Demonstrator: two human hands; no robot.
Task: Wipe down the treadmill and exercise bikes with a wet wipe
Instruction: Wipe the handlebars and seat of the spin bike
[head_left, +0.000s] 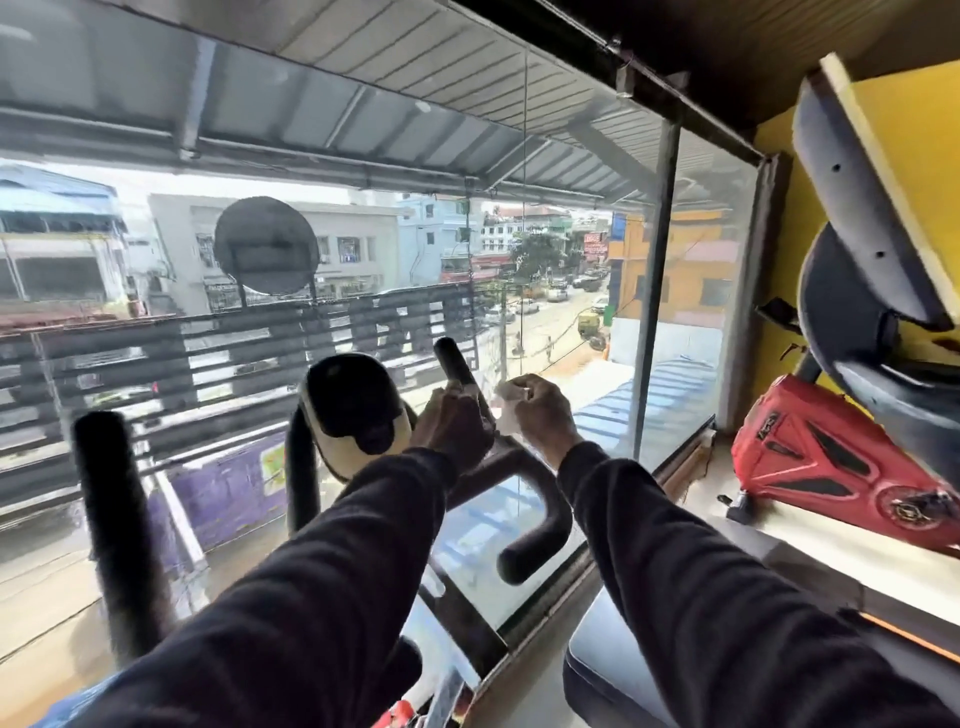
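**Q:** Grip, left side?

**A:** My left hand (451, 418) is wrapped round the upright handlebar grip (457, 366) of the exercise bike (358, 410), fingers curled tight on the dark foam. The top of the grip sticks up past my knuckles, toward the far window.

**Q:** Right side?

**A:** My right hand (540, 410) pinches a white wet wipe (506, 410), bunched between thumb and curled fingers. It sits just right of the same grip, the wipe near the bar. Touching the bar or only beside it: cannot tell, the frame is blurred there.

**Q:** Where is the bike?

**A:** Straight ahead, close against the glass window (691, 291). Its console (353, 402), black face with pale casing, sits just left of my left hand. A lower curved handlebar end (530, 551) hooks out nearer to me, between my sleeves. Another tall foam grip (111, 525) stands at near left, well apart from both hands.

**Q:** Hidden or unclear?

**A:** My forearms cover the bike's stem and whatever joins the bars. Frame, seat and pedals are cut off below. How much of the wipe is folded inside my palm is hidden. At far right a second machine (852, 249) with red housing (810, 457) is cut off by the edge, and I cannot make out what kind it is. A dark padded surface (602, 670) at near right is only partly seen.
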